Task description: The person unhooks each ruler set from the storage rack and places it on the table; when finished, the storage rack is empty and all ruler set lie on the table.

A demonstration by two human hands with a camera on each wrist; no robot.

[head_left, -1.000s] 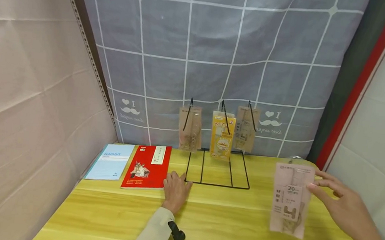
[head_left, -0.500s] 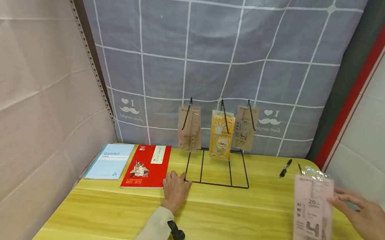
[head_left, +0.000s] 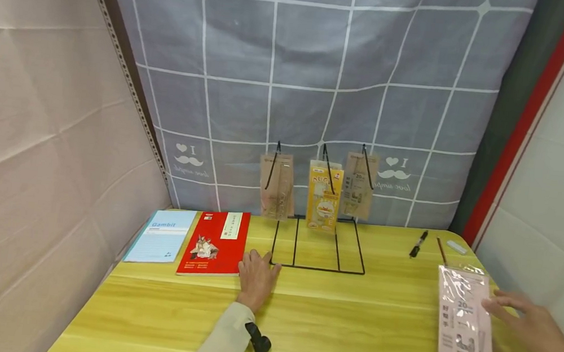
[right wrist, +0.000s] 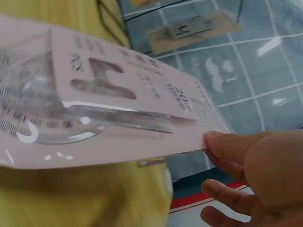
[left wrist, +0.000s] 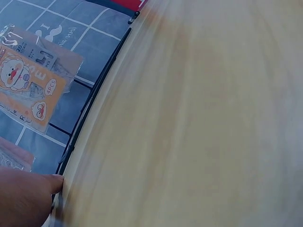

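My right hand (head_left: 534, 330) pinches a ruler set (head_left: 462, 321) by its upper right edge between thumb and fingers. The set is a pink card in a clear sleeve, tilted over the table's right side; a clear protractor (right wrist: 45, 124) shows inside it in the right wrist view. My left hand (head_left: 255, 278) lies at the front left corner of a black wire rack (head_left: 318, 268), thumb (left wrist: 56, 182) at the wire. From the rack's hooks hang a yellow duck-print pack (head_left: 324, 200) in the middle, a pink-card ruler set (head_left: 276, 189) on the left and another ruler set (head_left: 358, 192) on the right.
A red booklet (head_left: 219, 249) lies left of the rack, close to my left fingers. Beyond it is a light blue notebook (head_left: 161, 238). A black pen (head_left: 419, 244), a pencil (head_left: 441, 251) and a small white eraser (head_left: 456, 247) lie at the back right.
My right hand has carried the ruler set right and lower, toward the front right of the table. The pen, pencil and eraser behind it have come into sight. My left hand stays at the rack.
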